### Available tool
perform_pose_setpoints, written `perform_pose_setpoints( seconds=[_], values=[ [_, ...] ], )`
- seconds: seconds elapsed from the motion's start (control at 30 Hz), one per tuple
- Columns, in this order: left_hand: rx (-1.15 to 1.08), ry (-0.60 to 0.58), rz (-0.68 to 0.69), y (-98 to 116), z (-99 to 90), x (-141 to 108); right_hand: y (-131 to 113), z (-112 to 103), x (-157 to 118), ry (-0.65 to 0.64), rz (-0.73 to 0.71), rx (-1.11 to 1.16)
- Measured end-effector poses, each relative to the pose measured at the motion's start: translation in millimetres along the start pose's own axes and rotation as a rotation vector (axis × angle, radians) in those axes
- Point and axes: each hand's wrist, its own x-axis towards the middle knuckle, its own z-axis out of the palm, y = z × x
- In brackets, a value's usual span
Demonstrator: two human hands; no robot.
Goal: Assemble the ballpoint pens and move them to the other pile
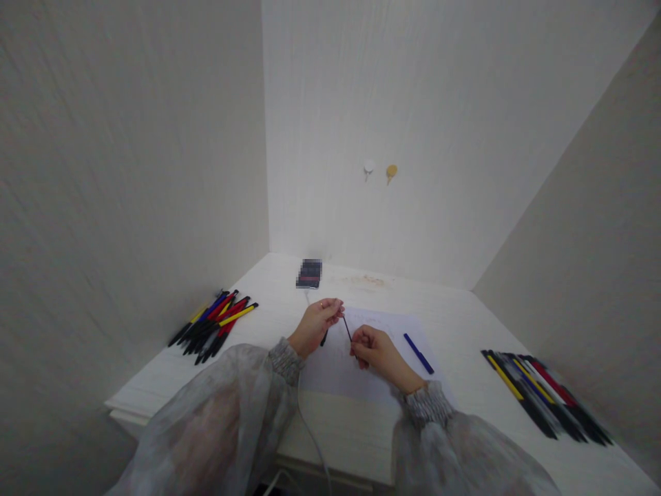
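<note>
Over a sheet of white paper (330, 379), my left hand (316, 324) is closed, pinching the upper end of a thin dark pen refill (347, 328). Lower down, the fingers of my right hand (376, 350) are closed around the same refill, which slants between the two hands. A short black pen part (323, 338) shows just below my left hand, partly hidden by it. To the right of my right hand, a blue pen barrel (418, 353) lies on the paper, apart from both hands.
A loose heap of coloured pens (217, 324) lies at the left, and a row of pens (542, 396) at the right. A dark blurred-out device (308, 275) stands at the back. A white cable (308, 427) runs over the front edge. Walls enclose the table (454, 331).
</note>
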Motion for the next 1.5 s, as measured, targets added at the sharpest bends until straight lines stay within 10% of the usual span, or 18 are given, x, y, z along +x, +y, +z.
perform_pose_setpoints(
  seconds=[0.57,0.83,1.07,1.3,1.5],
  values=[
    [0.390,-0.196,0.032,5.1,8.9,-10.9,3.3,-1.5,6.1,0.047,0.016,0.158],
    [1.189,0.255,0.270,9.9,-15.1,-0.7,-1.2,-4.8,6.5,0.144,0.013,0.171],
    [1.511,0.129,0.113,1.4,-24.1,-4.4,-2.3,-5.6,6.7,0.189,0.020,0.159],
    [1.381,0.103,0.128,2.7,-23.7,0.7,-1.8,-5.0,6.2,0.170,0.012,0.143],
    [0.445,0.154,0.088,16.2,-16.8,5.6,-0.1,-4.2,6.4,0.127,0.012,0.142]
  ],
)
